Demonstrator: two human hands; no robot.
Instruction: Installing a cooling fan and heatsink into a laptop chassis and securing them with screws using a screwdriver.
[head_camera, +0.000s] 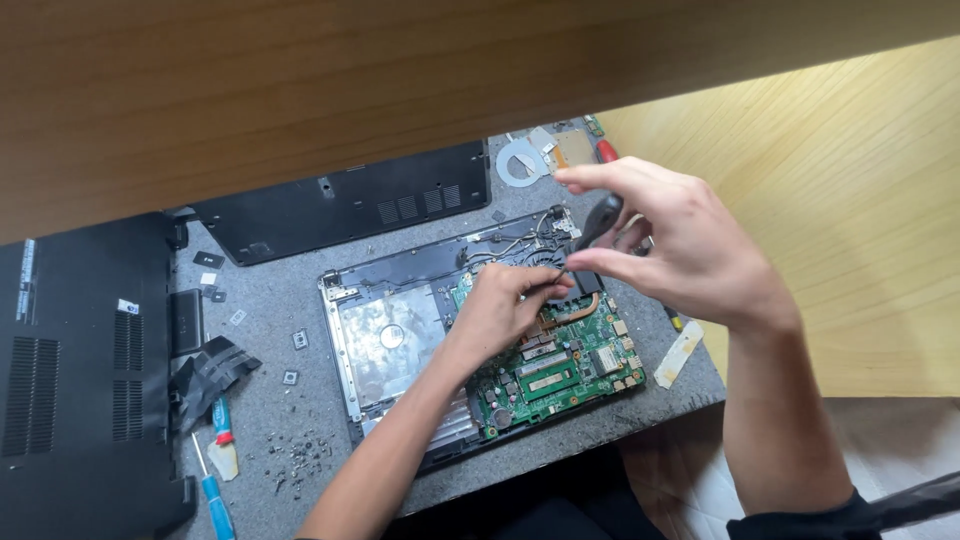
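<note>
An opened laptop chassis (400, 270) lies on a grey work mat (290, 420), its green motherboard (560, 360) and silver drive bay (392, 335) exposed. The right hand (680, 240) holds a black-handled screwdriver (600, 220): thumb and 2 fingers are closed round the handle while the index finger stretches out straight above it. The shaft slants down toward the cooling fan and copper heat pipe (585, 308) at the board's upper edge. The left hand (505, 305) rests on the board with its fingers curled and pinched together right at the tip of the tool; it may be steadying the tip or gripping a small screw, but its fingers hide what lies under them.

2 removed black bottom covers (345, 205) (80, 370) lie to the left and behind, with a blue-handled screwdriver (215, 495), a heap of loose screws (300, 460) and torn black tape (210, 370) between them.

The risk, as I judge it, is a slip: if the tip jumps off the screw head, it could gouge the board or nick the thin cables near the fan. A freed screw could also drop among the components, since the left fingers cover the spot. The loose screws sit unsorted, so lengths could get mixed.
</note>
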